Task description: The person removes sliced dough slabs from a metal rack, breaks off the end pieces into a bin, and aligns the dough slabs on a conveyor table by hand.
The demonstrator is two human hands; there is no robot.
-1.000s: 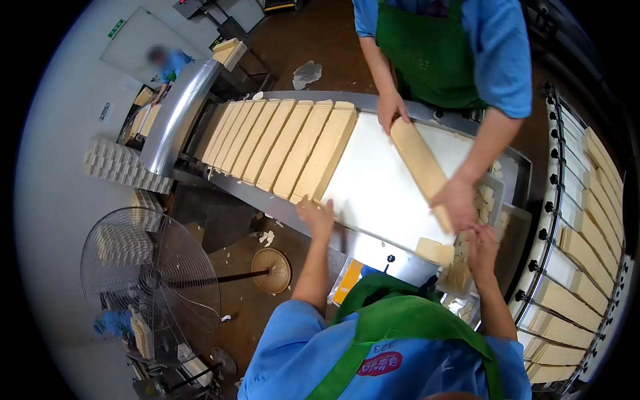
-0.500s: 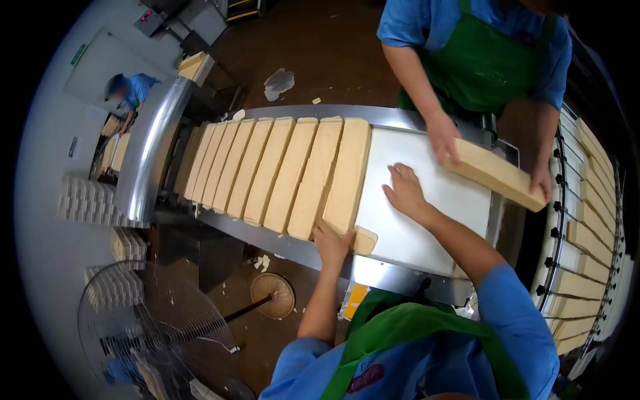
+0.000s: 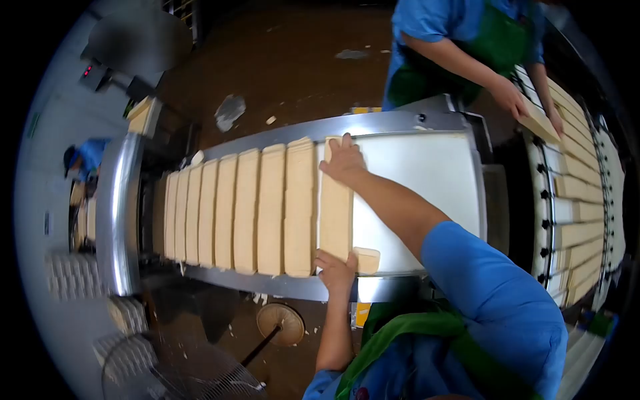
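A long pale-yellow block [image 3: 337,210], apparently of layered sheets, lies crosswise on the white conveyor surface [image 3: 420,200]. My right hand [image 3: 345,162] is closed over its far end. At the near end, my left hand [image 3: 335,270] grips it between thumb and fingers. A narrow gap separates this block from the row of similar blocks [image 3: 265,210] on its left. Just right of my left hand lies a small cut piece [image 3: 367,261] of the same pale material.
Across the conveyor a co-worker [image 3: 467,47] in a green apron holds another block [image 3: 539,123] over a rack [image 3: 567,213] of blocks at the right. A metal hood [image 3: 120,213] spans the conveyor's left end. Below stands a fan [image 3: 200,377].
My right hand has moved from the bare white surface onto the far end of the end block, now apart from the row. The co-worker has carried a block rightward to the rack. My view has shifted.
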